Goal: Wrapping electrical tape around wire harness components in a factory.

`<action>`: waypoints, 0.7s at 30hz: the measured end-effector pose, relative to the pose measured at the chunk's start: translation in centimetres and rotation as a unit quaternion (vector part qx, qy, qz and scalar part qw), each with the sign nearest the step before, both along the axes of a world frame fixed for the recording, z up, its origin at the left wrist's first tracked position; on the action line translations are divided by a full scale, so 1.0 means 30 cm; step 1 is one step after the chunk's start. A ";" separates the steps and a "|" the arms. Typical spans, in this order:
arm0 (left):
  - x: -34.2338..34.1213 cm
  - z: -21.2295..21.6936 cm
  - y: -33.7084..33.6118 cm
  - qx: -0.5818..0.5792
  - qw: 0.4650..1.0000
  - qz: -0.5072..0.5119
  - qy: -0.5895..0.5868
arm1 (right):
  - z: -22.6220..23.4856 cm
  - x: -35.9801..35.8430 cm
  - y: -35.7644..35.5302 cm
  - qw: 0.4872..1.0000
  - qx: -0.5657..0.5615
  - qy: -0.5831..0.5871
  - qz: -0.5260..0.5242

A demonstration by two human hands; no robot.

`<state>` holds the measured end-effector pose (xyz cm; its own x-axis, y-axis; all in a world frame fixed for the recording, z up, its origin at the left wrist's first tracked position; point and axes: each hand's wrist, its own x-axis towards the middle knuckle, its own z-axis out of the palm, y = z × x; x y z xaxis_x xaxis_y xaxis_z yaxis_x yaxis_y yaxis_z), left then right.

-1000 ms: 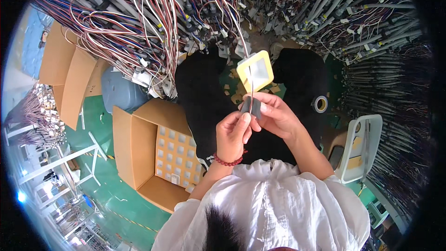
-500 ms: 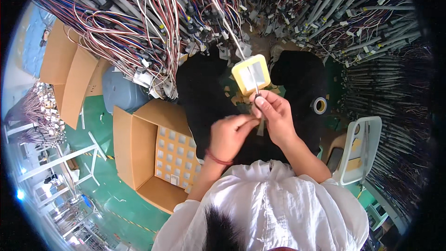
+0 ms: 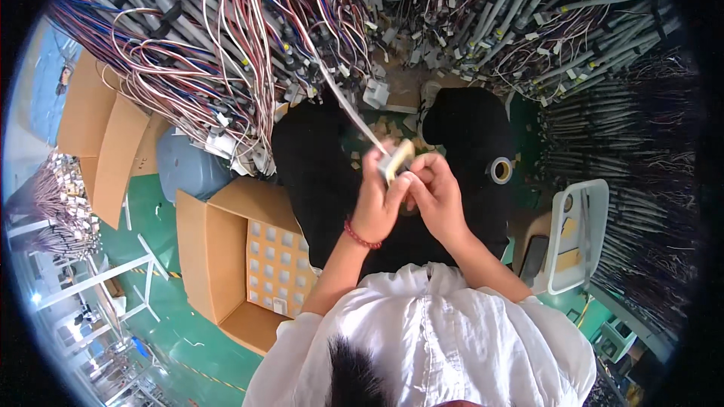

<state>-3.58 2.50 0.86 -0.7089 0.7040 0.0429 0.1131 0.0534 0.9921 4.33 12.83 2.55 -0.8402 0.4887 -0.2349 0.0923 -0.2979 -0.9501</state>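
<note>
A small square grey-white housing with a yellow border (image 3: 391,170) is tilted nearly edge-on between my hands, slightly blurred. My left hand (image 3: 374,203) is closed around its left side, fingers behind it and thumb in front. A pale cable (image 3: 339,98) runs from it up to the wire bundles. At the right edge of the housing, my right hand (image 3: 440,197) pinches with thumb and fingers close to a dark bit. What those fingertips hold is hidden.
Thick bundles of grey cables and coloured wires (image 3: 249,22) hang ahead and along the right. An open cardboard box (image 3: 215,252) with a gridded insert stands at left, near a grey-blue stool (image 3: 192,166). At right are a tape roll (image 3: 501,171), a phone (image 3: 534,258) and a white tray (image 3: 556,237).
The housing has turned from facing me to nearly edge-on and come lower. My left hand has moved up from below and taken hold of it. My right hand has stayed close beside it.
</note>
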 end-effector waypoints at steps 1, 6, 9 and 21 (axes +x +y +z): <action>0.037 -0.004 0.001 -0.022 0.999 0.023 0.038 | 0.002 -0.009 -0.005 1.000 0.018 -0.011 -0.011; 0.008 0.048 -0.079 0.073 0.989 -0.018 -0.130 | 0.048 0.020 -0.010 0.990 0.024 0.089 0.111; 0.001 0.069 -0.141 0.063 0.996 -0.016 -0.060 | 0.208 0.043 0.030 0.948 0.225 0.026 0.222; 0.037 0.177 -0.165 0.062 0.995 -0.041 -0.073 | 0.179 -0.114 0.117 0.914 0.226 0.165 0.292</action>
<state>-2.46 -2.46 6.18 -0.6540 0.7557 0.0350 -0.0329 -0.0746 0.9967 0.90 16.35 7.93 -0.9777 -0.0822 0.1932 -0.2033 0.1419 -0.9688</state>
